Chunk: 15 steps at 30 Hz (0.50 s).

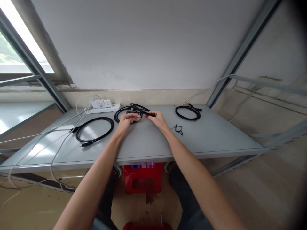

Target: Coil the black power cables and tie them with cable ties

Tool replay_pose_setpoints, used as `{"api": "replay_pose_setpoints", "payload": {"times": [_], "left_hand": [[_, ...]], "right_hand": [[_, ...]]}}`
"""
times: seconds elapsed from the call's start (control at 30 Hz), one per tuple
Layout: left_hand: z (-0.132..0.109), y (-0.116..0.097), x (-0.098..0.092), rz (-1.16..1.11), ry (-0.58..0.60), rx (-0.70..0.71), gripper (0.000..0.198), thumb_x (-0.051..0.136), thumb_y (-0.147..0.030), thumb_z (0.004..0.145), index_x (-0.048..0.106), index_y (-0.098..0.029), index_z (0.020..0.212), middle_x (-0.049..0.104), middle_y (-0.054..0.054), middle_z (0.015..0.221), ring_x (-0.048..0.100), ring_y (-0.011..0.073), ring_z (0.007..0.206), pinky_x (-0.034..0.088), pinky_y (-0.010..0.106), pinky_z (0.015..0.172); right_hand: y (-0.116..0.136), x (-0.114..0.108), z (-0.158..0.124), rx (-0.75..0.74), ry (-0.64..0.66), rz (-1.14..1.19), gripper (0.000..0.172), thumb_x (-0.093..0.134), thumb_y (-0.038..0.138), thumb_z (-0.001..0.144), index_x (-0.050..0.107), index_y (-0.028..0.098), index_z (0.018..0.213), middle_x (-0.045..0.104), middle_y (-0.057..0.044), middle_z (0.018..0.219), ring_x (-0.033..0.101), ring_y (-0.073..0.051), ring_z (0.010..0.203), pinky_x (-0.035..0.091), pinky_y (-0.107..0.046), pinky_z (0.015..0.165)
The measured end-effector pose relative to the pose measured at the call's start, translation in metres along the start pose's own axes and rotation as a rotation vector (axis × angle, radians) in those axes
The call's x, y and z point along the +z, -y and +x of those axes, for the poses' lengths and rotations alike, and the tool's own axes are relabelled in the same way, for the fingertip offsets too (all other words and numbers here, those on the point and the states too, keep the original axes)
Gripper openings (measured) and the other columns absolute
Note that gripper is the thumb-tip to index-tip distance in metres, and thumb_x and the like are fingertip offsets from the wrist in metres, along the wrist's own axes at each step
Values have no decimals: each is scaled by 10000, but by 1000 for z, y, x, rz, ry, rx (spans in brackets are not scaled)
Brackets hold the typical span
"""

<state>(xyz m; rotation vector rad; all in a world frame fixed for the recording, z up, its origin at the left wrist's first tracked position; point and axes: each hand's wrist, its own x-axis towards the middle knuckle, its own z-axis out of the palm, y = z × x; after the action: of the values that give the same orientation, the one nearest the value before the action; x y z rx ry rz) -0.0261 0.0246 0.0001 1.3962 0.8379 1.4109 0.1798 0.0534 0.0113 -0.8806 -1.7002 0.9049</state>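
Note:
A coiled black cable (119,111) lies at the middle back of the shelf, between and behind my hands. My right hand (157,119) is closed around a part of it near a plug end. My left hand (129,120) has its fingers bent together at the near side of the coil, closed on the cable; its fingertips partly hide what they grip. Left of my hands, a second black cable (112,125) rests in a wide loop. To the right sits a smaller coil of black cable (177,112). Thin black twist ties (179,129) lie in a small heap near my right wrist.
A white power strip (112,109) with several white chargers (107,102) stands at the back left. White cords (57,152) trail over the left front edge. Metal uprights (219,86) flank the grey shelf (146,147). Below is a red plastic stool (128,179).

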Motion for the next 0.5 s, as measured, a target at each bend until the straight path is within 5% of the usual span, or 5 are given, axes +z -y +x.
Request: {"api": "replay_pose_setpoints", "payload": {"times": [0.2,0.37,0.5], "left_hand": [[1,-6,2,-158,-200,-47,230,670,-308,723,758,-135,846,769,122,1021,713,238,1024,577,337,869],[-3,-15,6,-175,-209,-187,430,728,-548,830,659,-124,818,753,125,864,661,141,573,499,239,471],[-4,-19,7,-203,-194,-236,324,824,-385,803,648,-116,845,753,99,808,644,100,527,516,204,480]], "right_hand": [[-8,1,2,-181,-72,-117,288,547,123,720,809,196,814,792,-46,903,703,-222,926,514,-357,936],[-6,4,0,-402,-110,-295,315,540,55,783,803,227,808,755,-61,1013,627,-239,1055,493,-415,1001],[-2,3,-2,-519,-133,-394,402,480,-16,736,786,237,793,691,-69,1157,574,-254,1165,481,-466,1043]]}}
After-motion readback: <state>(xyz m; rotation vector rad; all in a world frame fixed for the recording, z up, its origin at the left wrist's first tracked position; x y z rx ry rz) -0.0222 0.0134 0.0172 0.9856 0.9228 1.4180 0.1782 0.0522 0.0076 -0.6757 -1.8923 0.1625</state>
